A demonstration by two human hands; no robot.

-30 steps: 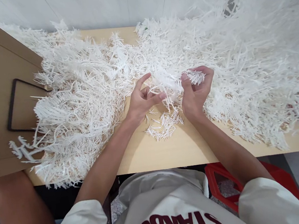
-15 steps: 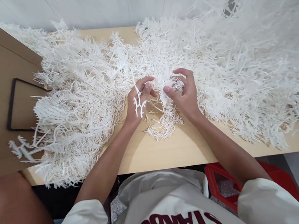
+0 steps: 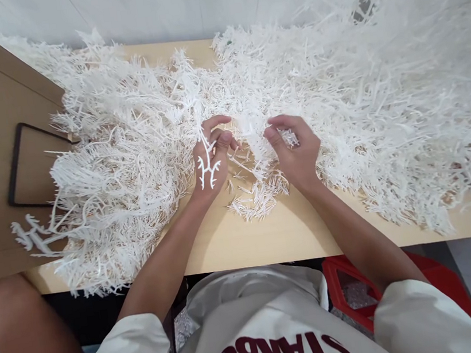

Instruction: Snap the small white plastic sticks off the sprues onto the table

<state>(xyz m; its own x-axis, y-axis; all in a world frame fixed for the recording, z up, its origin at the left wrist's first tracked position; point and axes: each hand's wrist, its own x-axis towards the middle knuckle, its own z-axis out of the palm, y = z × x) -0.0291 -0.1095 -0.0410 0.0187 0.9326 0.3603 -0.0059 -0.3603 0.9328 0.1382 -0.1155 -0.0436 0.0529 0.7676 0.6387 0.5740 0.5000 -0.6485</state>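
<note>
My left hand (image 3: 212,165) pinches a bare white branched plastic stem (image 3: 207,166) that hangs down over the back of the hand. My right hand (image 3: 295,151) is curled round a small bunch of white plastic sticks (image 3: 289,136). Both hands hover over the wooden table (image 3: 269,235), close together, at the near edge of a huge heap of white branched plastic pieces (image 3: 338,99). A small pile of loose short white sticks (image 3: 258,196) lies on the table just below the hands.
A second heap of white branched pieces (image 3: 118,174) covers the table's left side. A brown board with a black metal handle (image 3: 15,168) stands at the far left. A red plastic stool (image 3: 355,294) is under the table. A person's bare arm or knee (image 3: 18,344) shows bottom left.
My right hand lowered and turned palm-down with its bunch of sticks. My left hand took hold of a branched stem, which now hangs stripped over the hand's back.
</note>
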